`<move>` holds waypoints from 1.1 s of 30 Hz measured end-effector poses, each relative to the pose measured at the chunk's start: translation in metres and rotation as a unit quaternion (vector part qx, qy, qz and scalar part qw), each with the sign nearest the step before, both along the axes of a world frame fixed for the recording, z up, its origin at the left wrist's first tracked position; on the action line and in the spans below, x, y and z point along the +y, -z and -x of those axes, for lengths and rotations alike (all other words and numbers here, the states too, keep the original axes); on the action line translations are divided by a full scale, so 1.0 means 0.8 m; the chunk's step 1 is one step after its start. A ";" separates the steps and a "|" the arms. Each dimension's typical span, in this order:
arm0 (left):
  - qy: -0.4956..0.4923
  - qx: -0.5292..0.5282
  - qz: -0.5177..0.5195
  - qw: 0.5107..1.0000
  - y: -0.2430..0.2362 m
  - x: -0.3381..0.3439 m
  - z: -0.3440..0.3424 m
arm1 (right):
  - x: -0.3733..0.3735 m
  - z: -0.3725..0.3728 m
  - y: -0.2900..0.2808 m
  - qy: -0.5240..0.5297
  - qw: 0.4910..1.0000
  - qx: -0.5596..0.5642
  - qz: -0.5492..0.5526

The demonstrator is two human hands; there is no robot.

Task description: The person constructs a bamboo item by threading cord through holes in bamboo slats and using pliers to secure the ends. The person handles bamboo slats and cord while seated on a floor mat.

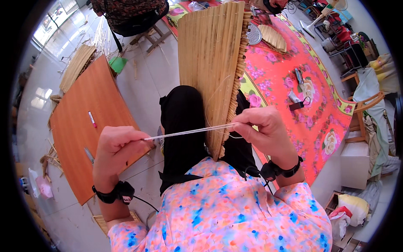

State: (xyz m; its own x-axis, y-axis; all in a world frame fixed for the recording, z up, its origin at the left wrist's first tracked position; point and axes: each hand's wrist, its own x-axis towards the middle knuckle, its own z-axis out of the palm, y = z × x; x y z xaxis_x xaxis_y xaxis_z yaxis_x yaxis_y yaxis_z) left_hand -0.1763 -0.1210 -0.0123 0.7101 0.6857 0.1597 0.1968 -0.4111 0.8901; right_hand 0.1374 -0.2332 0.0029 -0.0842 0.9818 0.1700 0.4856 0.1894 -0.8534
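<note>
A doubled white string (189,132) is stretched taut between my two hands, above my lap. My left hand (119,147) pinches its left end between thumb and fingers. At the other end my right hand (262,128) pinches it, and a loose tail curls below those fingers. Behind the string, a panel of straw-coloured stalks (212,50) bound side by side rests between my knees, leaning away from me. Its right edge shows a row of cut stalk ends. A thin loose strand loops across the lower part of the panel.
On the left, a brown wooden board (84,130) bears a marker (92,119) and a blade-like metal tool (89,155). To the right spreads a red floral cloth (273,80) with a smaller stalk piece (272,38) and small devices. A dark backpack (130,17) sits on a stool ahead.
</note>
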 end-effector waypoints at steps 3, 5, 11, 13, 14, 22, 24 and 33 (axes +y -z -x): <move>-0.014 -0.059 -0.008 0.998 0.003 0.006 0.006 | -0.003 0.003 -0.003 -0.029 0.999 0.027 -0.028; -0.061 -0.128 -0.051 0.989 0.012 0.013 0.004 | -0.002 0.007 -0.008 -0.039 0.998 0.013 -0.039; -0.040 -0.384 0.021 0.922 0.020 0.029 0.011 | 0.003 0.010 -0.009 -0.060 0.997 0.004 -0.042; -0.011 -0.464 0.033 0.885 0.036 0.033 0.002 | 0.005 0.013 -0.008 -0.072 0.997 0.006 -0.035; 0.004 -0.502 0.043 0.864 0.039 0.034 -0.005 | 0.006 0.015 -0.006 -0.073 0.997 0.008 -0.031; 0.133 -0.563 0.259 0.774 0.012 0.024 -0.038 | 0.010 0.038 0.015 -0.045 0.996 0.004 -0.075; 0.023 -0.543 0.220 0.810 0.001 0.025 -0.027 | 0.013 0.021 0.023 0.129 0.974 -0.079 -0.172; -0.059 -0.201 0.041 0.977 0.059 0.033 -0.168 | 0.053 -0.002 0.074 0.272 0.957 0.023 -0.102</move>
